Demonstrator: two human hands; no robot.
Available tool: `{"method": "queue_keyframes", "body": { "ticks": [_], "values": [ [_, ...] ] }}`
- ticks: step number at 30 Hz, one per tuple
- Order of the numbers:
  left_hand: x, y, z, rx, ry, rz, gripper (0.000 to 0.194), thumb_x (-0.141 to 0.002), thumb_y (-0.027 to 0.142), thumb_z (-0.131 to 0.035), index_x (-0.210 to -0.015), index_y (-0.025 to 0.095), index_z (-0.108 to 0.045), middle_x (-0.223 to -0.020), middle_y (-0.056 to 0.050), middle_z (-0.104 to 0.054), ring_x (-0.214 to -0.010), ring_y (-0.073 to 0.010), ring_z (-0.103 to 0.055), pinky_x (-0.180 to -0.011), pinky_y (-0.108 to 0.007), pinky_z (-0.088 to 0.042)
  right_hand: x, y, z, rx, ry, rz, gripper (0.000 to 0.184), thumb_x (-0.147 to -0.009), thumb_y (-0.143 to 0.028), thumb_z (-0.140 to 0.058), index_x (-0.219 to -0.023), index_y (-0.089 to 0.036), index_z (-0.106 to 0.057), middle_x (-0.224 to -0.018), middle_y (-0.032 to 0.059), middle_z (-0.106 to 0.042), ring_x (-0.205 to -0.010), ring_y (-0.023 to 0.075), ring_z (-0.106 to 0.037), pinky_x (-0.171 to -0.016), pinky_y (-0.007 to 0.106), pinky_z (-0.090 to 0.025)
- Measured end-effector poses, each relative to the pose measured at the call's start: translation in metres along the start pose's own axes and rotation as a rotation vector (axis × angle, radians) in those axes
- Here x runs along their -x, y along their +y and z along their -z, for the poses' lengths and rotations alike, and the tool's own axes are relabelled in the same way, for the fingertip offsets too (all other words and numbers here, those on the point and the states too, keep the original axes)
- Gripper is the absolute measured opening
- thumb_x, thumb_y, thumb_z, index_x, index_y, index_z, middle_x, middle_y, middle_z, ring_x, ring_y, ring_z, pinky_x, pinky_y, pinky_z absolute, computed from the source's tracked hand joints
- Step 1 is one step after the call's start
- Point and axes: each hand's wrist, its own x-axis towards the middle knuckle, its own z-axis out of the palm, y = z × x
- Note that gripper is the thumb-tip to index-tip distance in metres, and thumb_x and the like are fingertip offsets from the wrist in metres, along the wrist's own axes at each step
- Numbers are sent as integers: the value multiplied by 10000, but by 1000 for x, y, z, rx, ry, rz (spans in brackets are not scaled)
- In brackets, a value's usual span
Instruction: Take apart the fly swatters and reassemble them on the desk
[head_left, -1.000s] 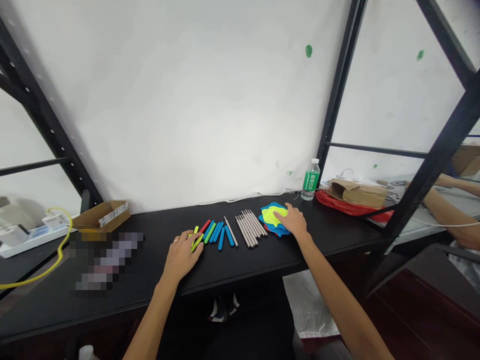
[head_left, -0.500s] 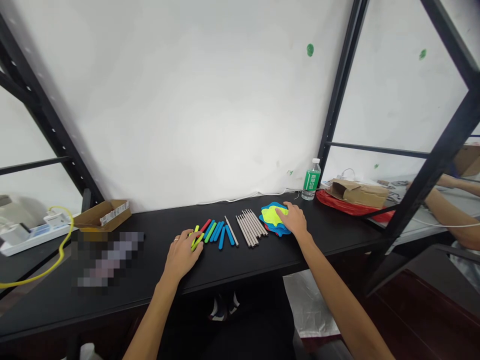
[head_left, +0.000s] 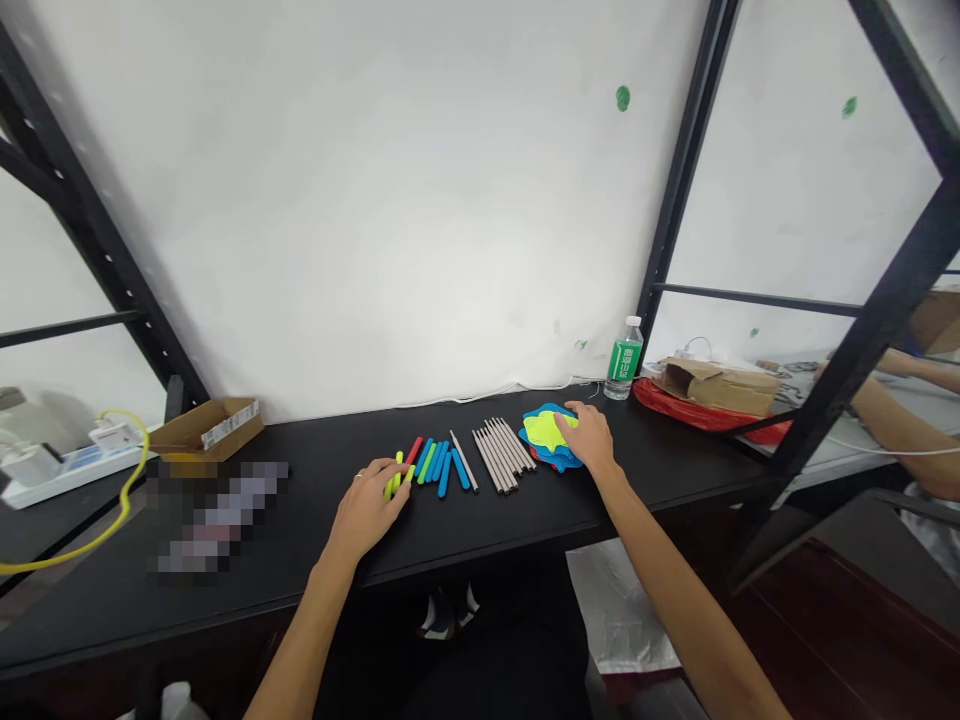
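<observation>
- Left hand [head_left: 369, 504], curled round yellow handles [head_left: 398, 459], has nudged them nearer the red handle [head_left: 415, 449] just ahead
- Right hand [head_left: 590, 436] stays half-open on yellow mesh [head_left: 543, 430]

We take the row of silver rods [head_left: 504, 455] as our landmark: slender, narrower at the far end, lying flat and close together. Just right of it we see a loose stack of wavy-edged mesh pieces [head_left: 541, 430], yellow on top, blue below. Left of the row lie a lone silver rod [head_left: 464, 462], then blue tubes [head_left: 445, 476], a green tube [head_left: 427, 464], a red tube [head_left: 415, 449] and partly covered yellow tubes [head_left: 410, 472].
</observation>
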Motion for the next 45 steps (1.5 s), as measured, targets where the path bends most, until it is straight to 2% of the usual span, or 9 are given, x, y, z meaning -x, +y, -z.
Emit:
{"method": "queue_keyframes", "body": {
  "ticks": [4,8,12,15,25,30,34,38,45],
  "values": [
    [0,5,1,-63,51,-31,398,-916,457,-447,-1160,250,-683,-1285,-83,-591,-1110,-270,-570,-964,-421,-444,3,-9,6,-5,37,50,424,-913,-434,-448,-1242,-213,-598,-1247,106,-592,-1136,288,-514,-964,376,-396],
    [-6,18,1,-103,42,-194,483,-877,556,-513,-1279,310,-619,-1414,-65,-522,-1279,-305,-473,-1040,-463,-376,26,-41,12,-36,34,331,406,-929,-406,-445,-1242,-207,-610,-1276,106,-590,-1201,284,-487,-1055,403,-344],
    [-21,24,-7,-97,-107,-332,710,-826,696,-510,-1455,380,-423,-1542,-45,-385,-1411,-330,-329,-1145,-527,-213,62,-74,4,-33,-210,672,562,-892,-572,-501,-1373,-283,-535,-1434,78,-491,-1344,298,-387,-1128,447,-271],
    [-28,21,-13,-93,-194,-323,717,-832,731,-460,-1471,414,-382,-1552,-40,-370,-1425,-342,-308,-1141,-565,-193,76,-87,-9,23,-368,765,739,-828,-713,-503,-1466,-349,-419,-1555,56,-349,-1438,358,-236,-1154,538,-173],
    [-33,18,-10,-130,-90,-261,686,-803,777,-443,-1304,335,-600,-1281,-99,-560,-1158,-327,-527,-972,-462,-412,66,-101,-44,31,-383,795,581,-944,-615,-382,-1401,-282,-513,-1478,112,-445,-1357,301,-391,-1111,475,-280],
    [-44,12,-17,-91,-110,-318,753,-788,784,-460,-1403,351,-506,-1384,-84,-499,-1255,-335,-462,-1053,-476,-352,67,-113,-57,-17,-281,784,529,-944,-577,-419,-1278,-207,-598,-1355,129,-539,-1277,277,-456,-1086,437,-308],
    [-47,12,-23,-121,-121,-267,763,-803,797,-406,-1373,310,-547,-1343,-98,-548,-1204,-333,-518,-1040,-493,-371,72,-114,-58,23,-180,658,582,-896,-639,-465,-1300,-238,-587,-1396,133,-508,-1312,335,-401,-1114,542,-203],
    [-45,17,-23,-147,-46,-237,774,-779,814,-422,-1334,300,-587,-1373,-108,-529,-1198,-357,-521,-1019,-515,-386,74,-109,-59,85,-237,522,694,-843,-736,-453,-1369,-290,-536,-1452,143,-457,-1336,400,-355,-1069,664,-155],
    [-44,28,-29,-120,-85,-243,693,-816,777,-418,-1336,345,-575,-1452,-61,-505,-1319,-378,-441,-1110,-619,-229,73,-109,-62,102,-224,545,573,-923,-630,-399,-1362,-291,-539,-1452,124,-466,-1332,376,-362,-1064,624,-229]
  ]
}}
